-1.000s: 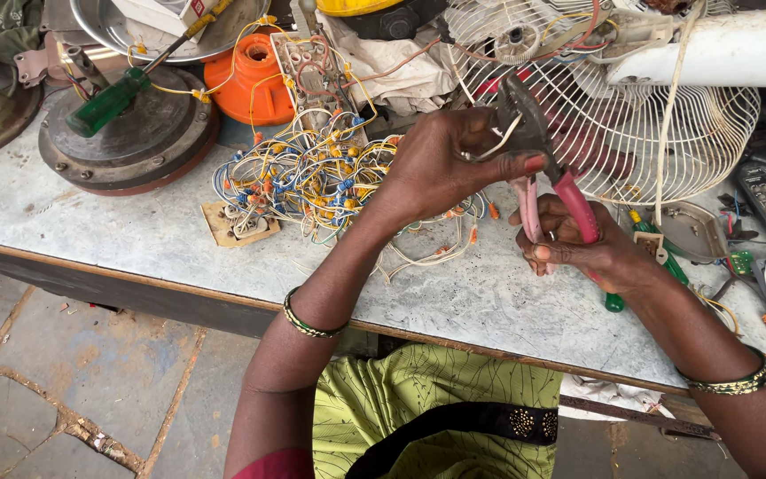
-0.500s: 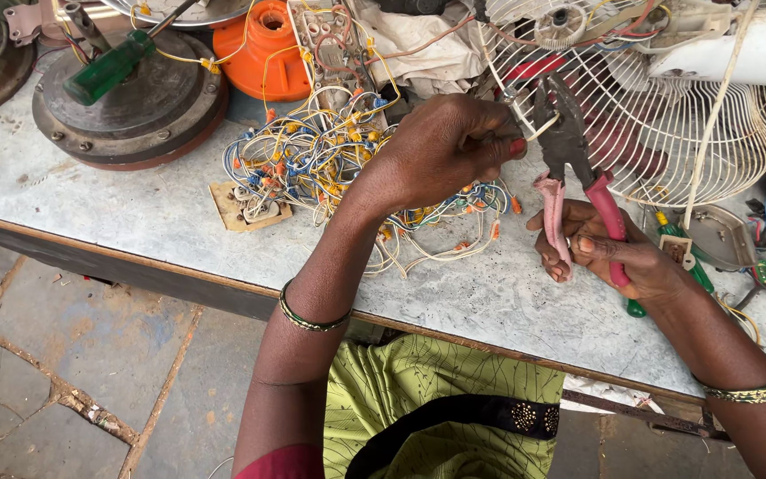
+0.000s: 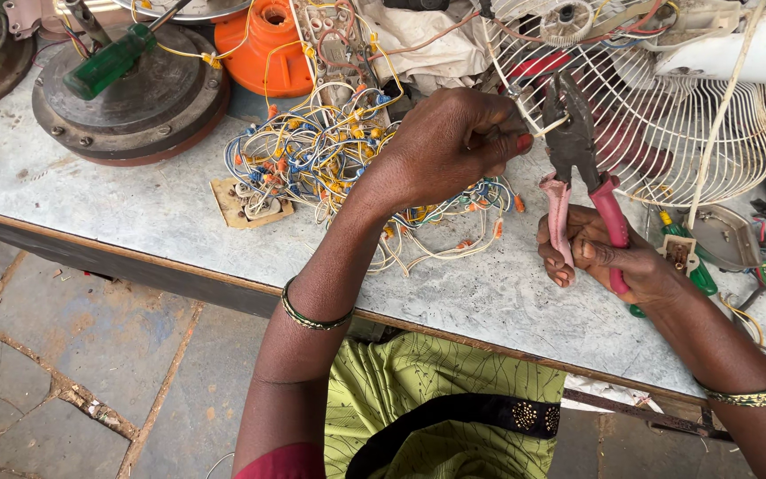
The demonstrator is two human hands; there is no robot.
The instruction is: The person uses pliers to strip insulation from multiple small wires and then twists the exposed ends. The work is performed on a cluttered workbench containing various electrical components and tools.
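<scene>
We see the left hand (image 3: 449,142) pinching a thin cream wire (image 3: 550,126) between thumb and fingertips, just beside the dark steel nose of the pink-handled pliers (image 3: 578,168). The right hand (image 3: 609,257) is wrapped around the pliers' handles, which stand slightly spread, and their jaws close on the wire's free end. The wire is short, pale and nearly straight. All of this sits above the grey stone workbench (image 3: 135,204), between the tangle of yellow and blue wires (image 3: 312,151) and the white wire fan guard (image 3: 667,124).
</scene>
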